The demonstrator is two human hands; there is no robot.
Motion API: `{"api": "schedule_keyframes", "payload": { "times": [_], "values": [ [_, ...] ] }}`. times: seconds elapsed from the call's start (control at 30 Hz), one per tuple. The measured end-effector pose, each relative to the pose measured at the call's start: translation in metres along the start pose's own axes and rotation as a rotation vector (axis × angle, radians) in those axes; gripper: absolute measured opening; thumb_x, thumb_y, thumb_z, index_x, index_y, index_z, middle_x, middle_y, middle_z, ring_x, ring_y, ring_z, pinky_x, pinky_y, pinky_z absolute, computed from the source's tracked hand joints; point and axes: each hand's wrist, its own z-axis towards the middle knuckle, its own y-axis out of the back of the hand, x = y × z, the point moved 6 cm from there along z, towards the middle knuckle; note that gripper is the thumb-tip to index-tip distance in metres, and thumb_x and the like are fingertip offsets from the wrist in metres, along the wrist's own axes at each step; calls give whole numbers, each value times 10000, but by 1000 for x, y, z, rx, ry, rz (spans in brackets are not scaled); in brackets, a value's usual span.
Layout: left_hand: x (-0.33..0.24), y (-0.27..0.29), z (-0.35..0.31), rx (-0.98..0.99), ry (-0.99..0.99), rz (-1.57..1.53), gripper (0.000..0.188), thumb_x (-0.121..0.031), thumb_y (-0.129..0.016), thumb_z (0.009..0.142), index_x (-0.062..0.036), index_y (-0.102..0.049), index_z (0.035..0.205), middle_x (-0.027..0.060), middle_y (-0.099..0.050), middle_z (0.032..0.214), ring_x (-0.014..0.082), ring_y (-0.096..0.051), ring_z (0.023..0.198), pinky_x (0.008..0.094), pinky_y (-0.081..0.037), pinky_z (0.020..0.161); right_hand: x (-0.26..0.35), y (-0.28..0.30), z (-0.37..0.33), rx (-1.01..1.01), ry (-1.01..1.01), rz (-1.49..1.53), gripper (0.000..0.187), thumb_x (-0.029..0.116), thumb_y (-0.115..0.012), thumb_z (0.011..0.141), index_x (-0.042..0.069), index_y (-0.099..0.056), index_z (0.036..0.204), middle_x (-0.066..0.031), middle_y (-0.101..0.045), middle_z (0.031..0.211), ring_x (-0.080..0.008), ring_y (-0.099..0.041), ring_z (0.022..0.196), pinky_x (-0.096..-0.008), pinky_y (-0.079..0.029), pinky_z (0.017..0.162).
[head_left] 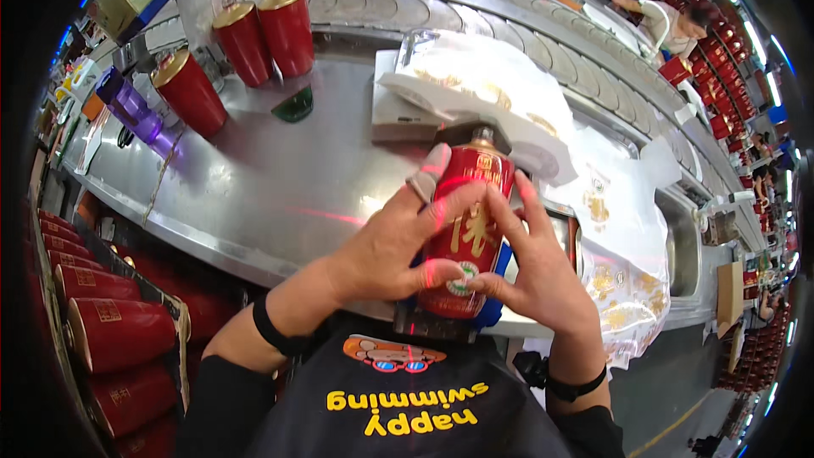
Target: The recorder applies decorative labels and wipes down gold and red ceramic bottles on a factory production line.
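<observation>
A red bottle with a gold shoulder and gold lettering lies in front of me, neck pointing away, on a dark holder at the bench's near edge. My left hand is closed on its left side, with finger wraps on some fingertips. My right hand grips the right side, fingertips meeting the left hand's over the upper body. Both thumbs touch a small round green-and-white label low on the bottle. Thin red light lines cross the bottle and my left fingers.
Several red bottles stand at the back left, near a purple drink bottle and a green piece. White-and-gold sheets cover the right side. A slatted conveyor runs behind. Racked red bottles sit lower left. Another person works far right.
</observation>
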Motion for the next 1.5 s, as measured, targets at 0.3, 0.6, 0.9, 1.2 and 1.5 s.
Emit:
{"api": "schedule_keyframes", "payload": {
  "times": [0.3, 0.6, 0.9, 1.2, 1.5],
  "values": [
    [3, -7, 2, -3, 27, 59, 867, -562, -687, 861, -163, -355, 1556, 364, -125, 1579, 543, -244, 1434, 517, -267, 1175, 3, 5, 7, -11, 40, -44, 926, 382, -837, 763, 143, -380, 1532, -327, -191, 1564, -506, -418, 1306, -489, -409, 1080],
    [7, -6, 2, -9, 56, -65, 891, -546, -719, 844, -168, -345, 1559, 352, -88, 1595, 539, -231, 1444, 511, -286, 1165, -1, 2, 7, 4, 19, 1, 862, 359, -793, 821, 157, -367, 1543, -333, -164, 1573, -515, -393, 1331, -492, -384, 1099],
    [8, -9, -13, -1, 89, -122, 827, -508, -681, 900, -96, -363, 1542, 327, -73, 1615, 464, -125, 1509, 497, -206, 1194, -6, -2, 5, 61, -47, 115, 797, 327, -751, 870, 155, -363, 1546, -359, -150, 1566, -534, -379, 1344, -492, -376, 1104],
    [14, -11, -12, 50, 78, -79, 946, -525, -753, 810, -159, -322, 1568, 352, -87, 1597, 523, -143, 1481, 496, -211, 1198, -2, -1, -1, 30, 7, 98, 948, 308, -847, 761, 89, -350, 1538, -358, -204, 1544, -529, -375, 1355, -472, -374, 1110],
    [20, -15, -14, 45, 14, -95, 1028, -604, -766, 762, -219, -282, 1583, 303, -58, 1622, 495, -170, 1484, 496, -253, 1191, -11, -7, -3, 63, 1, 37, 1176, 539, -854, 662, 135, -251, 1587, -285, -212, 1579, -478, -317, 1434, -477, -349, 1142]
  ]
}}
